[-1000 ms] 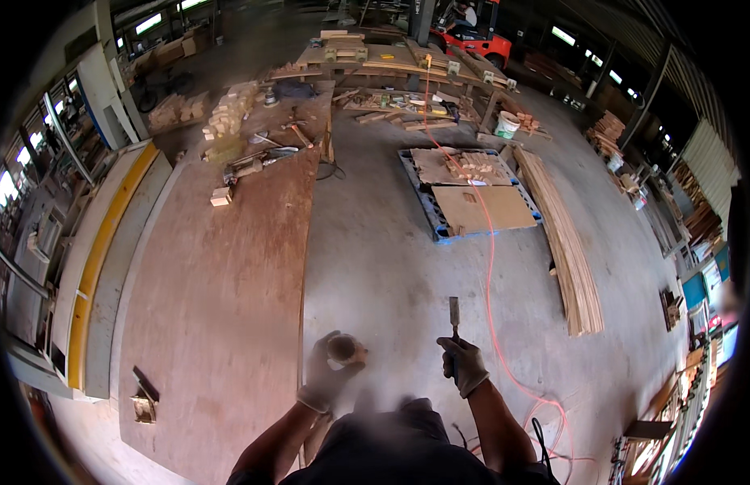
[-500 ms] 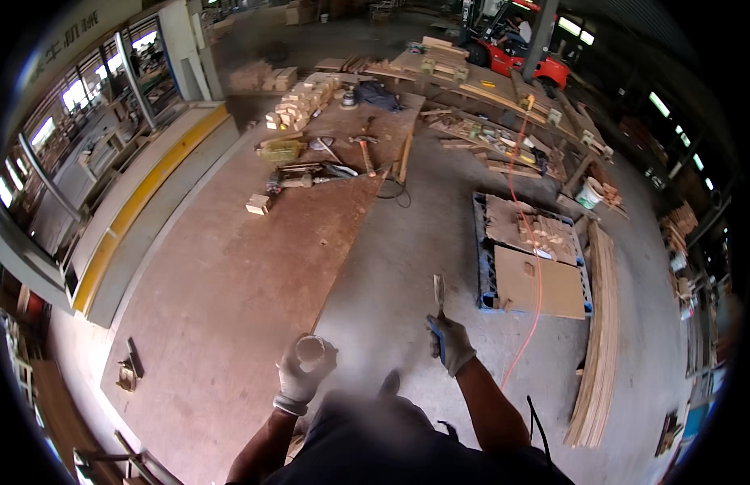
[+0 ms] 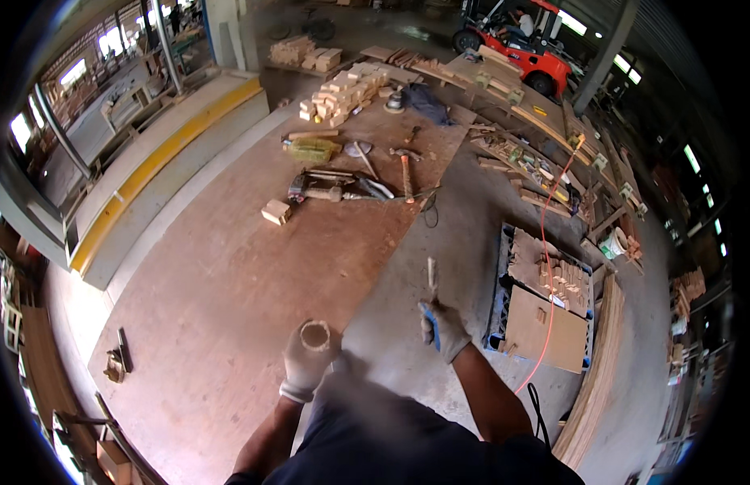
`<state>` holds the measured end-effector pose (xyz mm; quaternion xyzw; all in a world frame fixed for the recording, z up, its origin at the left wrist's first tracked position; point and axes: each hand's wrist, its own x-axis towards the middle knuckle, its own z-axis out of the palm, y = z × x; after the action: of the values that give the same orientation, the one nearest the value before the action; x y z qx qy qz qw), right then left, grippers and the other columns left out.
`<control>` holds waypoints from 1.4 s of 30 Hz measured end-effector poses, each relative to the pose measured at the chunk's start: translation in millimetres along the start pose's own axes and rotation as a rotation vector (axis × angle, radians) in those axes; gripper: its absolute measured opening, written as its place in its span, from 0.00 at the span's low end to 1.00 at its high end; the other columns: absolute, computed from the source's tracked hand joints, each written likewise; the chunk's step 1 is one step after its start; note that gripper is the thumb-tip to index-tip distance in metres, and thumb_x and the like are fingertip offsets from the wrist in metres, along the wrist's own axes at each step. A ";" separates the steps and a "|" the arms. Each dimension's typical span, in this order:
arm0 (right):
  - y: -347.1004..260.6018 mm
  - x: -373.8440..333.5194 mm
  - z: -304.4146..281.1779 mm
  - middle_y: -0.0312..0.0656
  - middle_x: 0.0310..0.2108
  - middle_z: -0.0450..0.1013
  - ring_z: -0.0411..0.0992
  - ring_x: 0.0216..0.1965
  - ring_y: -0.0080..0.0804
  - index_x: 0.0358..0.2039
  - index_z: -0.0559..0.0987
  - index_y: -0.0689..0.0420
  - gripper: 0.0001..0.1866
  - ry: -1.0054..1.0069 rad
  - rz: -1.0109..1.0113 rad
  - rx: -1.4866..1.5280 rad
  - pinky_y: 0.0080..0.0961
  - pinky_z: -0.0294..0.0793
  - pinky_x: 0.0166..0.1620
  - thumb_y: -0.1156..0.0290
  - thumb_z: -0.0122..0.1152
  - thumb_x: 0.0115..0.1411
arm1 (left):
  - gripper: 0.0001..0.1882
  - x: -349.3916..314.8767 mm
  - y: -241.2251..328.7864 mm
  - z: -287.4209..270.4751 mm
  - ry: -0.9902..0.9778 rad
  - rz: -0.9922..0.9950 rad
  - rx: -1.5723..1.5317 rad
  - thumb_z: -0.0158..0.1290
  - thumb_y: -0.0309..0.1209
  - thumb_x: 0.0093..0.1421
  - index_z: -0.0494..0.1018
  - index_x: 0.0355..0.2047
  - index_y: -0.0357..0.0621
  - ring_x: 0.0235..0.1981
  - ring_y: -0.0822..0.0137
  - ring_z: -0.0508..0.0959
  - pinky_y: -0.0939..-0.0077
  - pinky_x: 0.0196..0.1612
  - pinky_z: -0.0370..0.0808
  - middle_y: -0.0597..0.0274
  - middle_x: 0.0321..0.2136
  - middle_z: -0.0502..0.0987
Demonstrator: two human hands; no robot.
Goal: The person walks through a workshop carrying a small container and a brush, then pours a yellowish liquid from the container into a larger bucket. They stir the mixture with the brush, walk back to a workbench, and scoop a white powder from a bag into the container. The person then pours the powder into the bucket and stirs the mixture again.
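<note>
My left hand (image 3: 304, 360), in a pale glove, is closed around a small round cup (image 3: 315, 324) with a light rim, over the near edge of the brown board (image 3: 254, 283). What the cup contains is too blurred to tell. My right hand (image 3: 446, 331), gloved in grey with blue showing at the fingers, grips a slim upright tool (image 3: 432, 276) above the grey floor. A narrow pale end sticks up out of the fist; brush or chisel, I cannot tell which.
Farther along the board lie a hammer (image 3: 406, 176), a power tool (image 3: 317, 187), a wood block (image 3: 276, 212) and stacked blocks (image 3: 347, 93). On the right are a blue pallet (image 3: 496, 315) with cardboard, an orange hose (image 3: 549, 275) and long planks (image 3: 593, 380). A red forklift (image 3: 537, 61) stands beyond.
The view has shifted, so the board's tools and the pallet appear farther right. Both hands keep their holds; the right hand's tool has turned to show a narrower side.
</note>
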<state>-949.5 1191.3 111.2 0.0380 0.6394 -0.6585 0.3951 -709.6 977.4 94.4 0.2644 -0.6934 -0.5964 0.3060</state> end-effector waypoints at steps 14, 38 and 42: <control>-83.2 196.2 20.1 0.32 0.24 0.73 0.69 0.18 0.26 0.34 0.77 0.51 0.13 0.140 -0.099 -0.200 0.27 0.71 0.23 0.58 0.68 0.71 | 0.32 85.4 -12.5 5.2 0.180 -0.122 0.113 0.74 0.30 0.57 0.72 0.58 0.33 0.44 0.67 0.88 0.68 0.48 0.84 0.56 0.41 0.88; -147.8 549.6 86.7 0.58 0.39 0.83 0.84 0.44 0.57 0.38 0.86 0.57 0.20 0.181 -0.522 -1.204 0.52 0.80 0.47 0.50 0.68 0.61 | 0.27 97.4 -12.5 128.3 0.575 -0.384 -0.171 0.74 0.27 0.53 0.76 0.51 0.37 0.44 0.63 0.85 0.66 0.49 0.84 0.56 0.42 0.85; -136.9 579.0 110.2 0.54 0.45 0.82 0.82 0.49 0.57 0.44 0.85 0.55 0.22 0.214 -0.558 -1.347 0.50 0.80 0.51 0.49 0.70 0.62 | 0.21 87.8 1.1 134.6 0.585 -0.497 0.075 0.69 0.25 0.62 0.75 0.53 0.38 0.45 0.64 0.84 0.66 0.51 0.85 0.58 0.44 0.83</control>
<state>-1373.8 804.3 -79.3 -0.3131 0.9261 -0.1918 0.0863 -868.2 1002.8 91.4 0.5943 -0.5130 -0.5259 0.3273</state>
